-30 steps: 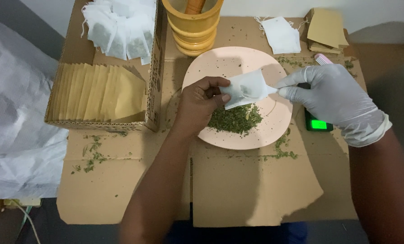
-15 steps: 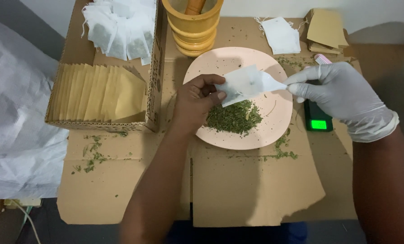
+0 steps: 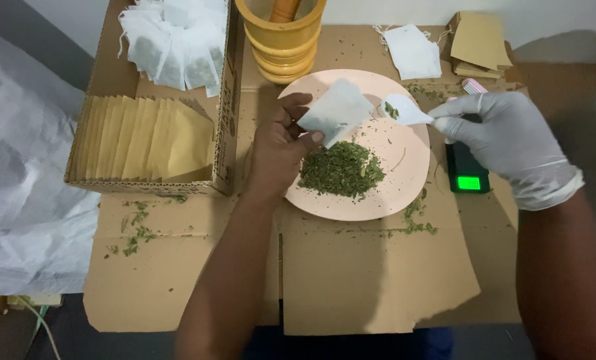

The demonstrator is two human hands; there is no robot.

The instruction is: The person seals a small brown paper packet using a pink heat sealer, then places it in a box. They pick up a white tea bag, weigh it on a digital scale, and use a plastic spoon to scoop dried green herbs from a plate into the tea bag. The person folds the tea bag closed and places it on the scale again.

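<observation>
Herbs point(image 3: 341, 170), dry, green and crumbled, lie in one loose heap on a round pale pink plate point(image 3: 405, 193), and above that heap the bare left hand point(image 3: 278, 150) pinches one small white paper sachet point(image 3: 335, 112) between thumb and fingers. Over the plate's far right rim, the right hand point(image 3: 505, 143), in a white glove, has its fingers closed on one white plastic spoon point(image 3: 405, 110) carrying a few green flakes. Just right of the plate sits one small black scale point(image 3: 468, 170) with a lit green display.
</observation>
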